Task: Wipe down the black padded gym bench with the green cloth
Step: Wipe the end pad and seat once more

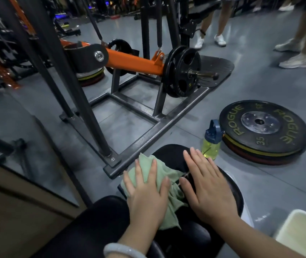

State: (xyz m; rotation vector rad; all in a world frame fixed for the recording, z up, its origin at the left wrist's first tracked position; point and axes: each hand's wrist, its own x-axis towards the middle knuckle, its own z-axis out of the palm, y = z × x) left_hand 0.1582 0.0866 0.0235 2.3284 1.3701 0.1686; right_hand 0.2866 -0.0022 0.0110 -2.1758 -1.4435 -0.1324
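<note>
The black padded bench (170,153) runs from the bottom middle of the head view up toward the frame of a weight machine. A crumpled green cloth (164,175) lies on its left part. My left hand (147,196) presses flat on the cloth with straight, spread fingers. My right hand (206,185) lies flat on the bare black padding just right of the cloth, fingers straight and together. A pale bangle (118,249) sits on my left wrist.
A yellow water bottle with a blue cap (211,141) stands on the floor by the bench's far right. Stacked black weight plates (264,131) lie beyond it. An orange-armed machine with a steel base frame (148,135) stands ahead. People's legs (297,58) pass at top right.
</note>
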